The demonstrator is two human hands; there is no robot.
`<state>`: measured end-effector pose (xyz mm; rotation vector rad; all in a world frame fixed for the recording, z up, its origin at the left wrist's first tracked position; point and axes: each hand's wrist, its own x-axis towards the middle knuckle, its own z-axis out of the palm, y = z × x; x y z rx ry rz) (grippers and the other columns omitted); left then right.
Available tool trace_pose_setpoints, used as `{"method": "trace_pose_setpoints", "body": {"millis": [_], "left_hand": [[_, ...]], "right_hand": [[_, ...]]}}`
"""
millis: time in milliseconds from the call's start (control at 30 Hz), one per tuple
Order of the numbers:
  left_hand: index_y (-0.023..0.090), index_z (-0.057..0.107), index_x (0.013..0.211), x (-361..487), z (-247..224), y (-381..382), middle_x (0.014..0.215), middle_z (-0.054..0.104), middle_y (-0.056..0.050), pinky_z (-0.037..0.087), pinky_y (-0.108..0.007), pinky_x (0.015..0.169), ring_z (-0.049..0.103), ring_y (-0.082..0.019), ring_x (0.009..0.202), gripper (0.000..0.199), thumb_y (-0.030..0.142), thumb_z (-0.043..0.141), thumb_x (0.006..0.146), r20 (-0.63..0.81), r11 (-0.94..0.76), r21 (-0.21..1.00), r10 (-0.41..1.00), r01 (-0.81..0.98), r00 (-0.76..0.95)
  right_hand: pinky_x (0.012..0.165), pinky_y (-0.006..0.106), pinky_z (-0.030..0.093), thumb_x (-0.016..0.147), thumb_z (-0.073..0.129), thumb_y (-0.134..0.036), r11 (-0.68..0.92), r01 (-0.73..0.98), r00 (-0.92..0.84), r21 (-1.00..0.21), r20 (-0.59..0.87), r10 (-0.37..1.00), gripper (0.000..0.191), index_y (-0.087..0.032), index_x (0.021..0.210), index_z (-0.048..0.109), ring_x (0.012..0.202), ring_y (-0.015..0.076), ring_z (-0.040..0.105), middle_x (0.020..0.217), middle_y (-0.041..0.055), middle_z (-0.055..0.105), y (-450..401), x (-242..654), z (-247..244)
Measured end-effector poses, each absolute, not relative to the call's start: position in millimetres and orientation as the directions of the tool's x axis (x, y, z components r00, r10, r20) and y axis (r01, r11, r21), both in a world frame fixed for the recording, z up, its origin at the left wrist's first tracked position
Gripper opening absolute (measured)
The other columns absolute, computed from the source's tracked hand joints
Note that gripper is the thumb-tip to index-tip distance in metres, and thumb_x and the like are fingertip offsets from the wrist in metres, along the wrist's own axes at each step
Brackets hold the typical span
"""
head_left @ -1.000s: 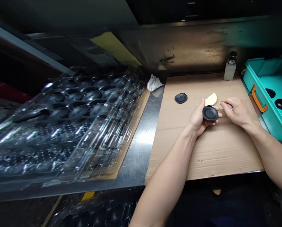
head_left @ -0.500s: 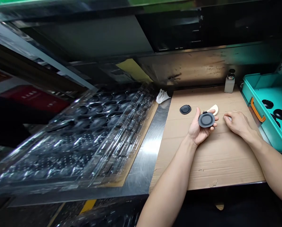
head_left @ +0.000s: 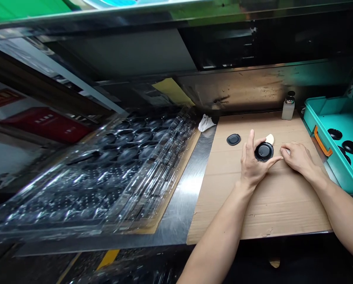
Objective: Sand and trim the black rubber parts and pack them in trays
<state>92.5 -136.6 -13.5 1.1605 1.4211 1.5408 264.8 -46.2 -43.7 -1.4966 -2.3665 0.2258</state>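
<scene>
In the head view, the left hand [head_left: 252, 165] clamps a black disc [head_left: 264, 152] between thumb and fingers, over the cardboard [head_left: 268, 209], mostly hiding a cream pad [head_left: 270, 138] behind it. The right hand [head_left: 297, 157] curls over something small and silvery [head_left: 287, 151]; its grip is hard to make out. A teal tray [head_left: 312, 114] at the tabletop's right edge holds dark discs [head_left: 335, 134].

I can see a stack of clear plastic blister trays [head_left: 129, 165] on the left of the steel table [head_left: 182, 201]. A crumpled white cloth [head_left: 206, 123] lies at the far edge, and a small bottle with metal cap [head_left: 288, 111] stands on the cardboard sheet [head_left: 223, 213]. On the right is a teal tray [head_left: 350, 177] with orange handle [head_left: 322, 136], and black round pieces [head_left: 335, 134] lie inside.
</scene>
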Motion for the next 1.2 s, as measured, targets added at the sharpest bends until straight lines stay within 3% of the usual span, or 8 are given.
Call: {"method": "trace_pose_setpoints", "body": {"millis": [233, 400, 567, 700, 900, 967, 1067, 1200], "left_hand": [[0.030, 0.033, 0.157, 86.7, -19.9, -133.3, 0.144, 0.059, -0.013, 0.052, -0.031, 0.090, 0.046, -0.031, 0.141, 0.111, 0.038, 0.094, 0.065, 0.208, -0.160, 0.970, 0.938, 0.185, -0.278], [0.023, 0.074, 0.091, 59.4, -49.1, -115.2, 0.092, 0.073, -0.011, 0.047, -0.033, 0.092, 0.062, -0.028, 0.109, 0.029, 0.051, 0.074, 0.086, 0.222, -0.022, 0.894, 0.889, 0.447, -0.400], [0.021, 0.074, 0.087, 39.4, -66.5, -101.0, 0.086, 0.073, -0.009, 0.046, -0.036, 0.092, 0.063, -0.026, 0.098, 0.029, 0.047, 0.065, 0.093, 0.260, 0.103, 0.676, 0.893, 0.730, -0.366], [0.018, 0.073, 0.110, 35.2, -59.5, -109.7, 0.098, 0.075, -0.010, 0.048, -0.036, 0.094, 0.066, -0.025, 0.103, 0.039, 0.051, 0.057, 0.097, 0.219, 0.097, 0.746, 0.899, 0.659, -0.379], [0.023, 0.068, 0.131, 25.7, -48.0, -145.0, 0.132, 0.065, -0.012, 0.040, -0.046, 0.112, 0.052, -0.033, 0.129, 0.073, 0.045, 0.091, 0.064, 0.161, -0.094, 0.743, 0.986, 0.662, -0.041], [0.023, 0.073, 0.120, 27.2, -45.0, -150.5, 0.124, 0.067, -0.011, 0.040, -0.046, 0.111, 0.055, -0.031, 0.123, 0.053, 0.039, 0.086, 0.071, 0.138, -0.103, 0.831, 0.990, 0.546, -0.023], [0.019, 0.069, 0.124, 32.8, -36.7, -152.8, 0.119, 0.067, -0.013, 0.049, -0.041, 0.097, 0.061, -0.026, 0.108, 0.049, 0.047, 0.073, 0.084, 0.023, -0.024, 1.000, 0.998, -0.008, -0.065], [0.015, 0.067, 0.123, 39.7, -20.8, -155.5, 0.111, 0.068, -0.014, 0.052, -0.032, 0.073, 0.065, -0.021, 0.088, 0.050, 0.055, 0.053, 0.096, -0.078, 0.133, 0.729, 0.991, -0.671, 0.111]], "right_hand": [[0.077, 0.032, 0.045, 0.097, 0.050, -0.034, 0.435, 0.839, -0.386, -0.326, 0.208, 0.899, 0.030, -0.025, 0.107, 0.077, 0.098, 0.0250, 0.067, 0.110, 0.0077, 0.075, -44.4, 265.7, -47.9], [0.078, 0.033, 0.046, 0.096, 0.050, -0.034, 0.442, 0.843, -0.393, -0.307, 0.209, 0.895, 0.031, -0.024, 0.107, 0.077, 0.098, 0.0254, 0.068, 0.107, 0.0083, 0.075, -43.3, 268.1, -47.7], [0.082, 0.032, 0.046, 0.097, 0.049, -0.037, 0.428, 0.854, -0.388, -0.295, 0.189, 0.902, 0.033, -0.024, 0.108, 0.077, 0.102, 0.0254, 0.067, 0.110, 0.0073, 0.075, -39.8, 270.0, -50.3], [0.083, 0.032, 0.046, 0.097, 0.048, -0.037, 0.410, 0.859, -0.369, -0.305, 0.186, 0.911, 0.033, -0.025, 0.110, 0.076, 0.103, 0.0244, 0.067, 0.111, 0.0066, 0.074, -37.1, 269.8, -54.1], [0.080, 0.031, 0.045, 0.097, 0.046, -0.035, 0.393, 0.874, -0.357, -0.284, 0.172, 0.918, 0.033, -0.027, 0.111, 0.075, 0.101, 0.0231, 0.067, 0.113, 0.0058, 0.073, -40.3, 266.3, -54.3], [0.077, 0.030, 0.045, 0.097, 0.046, -0.035, 0.386, 0.879, -0.352, -0.279, 0.167, 0.921, 0.033, -0.027, 0.110, 0.075, 0.100, 0.0230, 0.067, 0.113, 0.0055, 0.073, -41.6, 265.5, -53.3], [0.078, 0.030, 0.044, 0.098, 0.046, -0.036, 0.394, 0.874, -0.359, -0.286, 0.167, 0.918, 0.033, -0.027, 0.111, 0.075, 0.100, 0.0226, 0.066, 0.112, 0.0056, 0.073, -42.2, 265.3, -52.8], [0.077, 0.030, 0.044, 0.098, 0.046, -0.036, 0.396, 0.872, -0.360, -0.289, 0.171, 0.917, 0.034, -0.026, 0.112, 0.075, 0.099, 0.0223, 0.066, 0.112, 0.0061, 0.072, -41.3, 265.4, -54.1]]}}
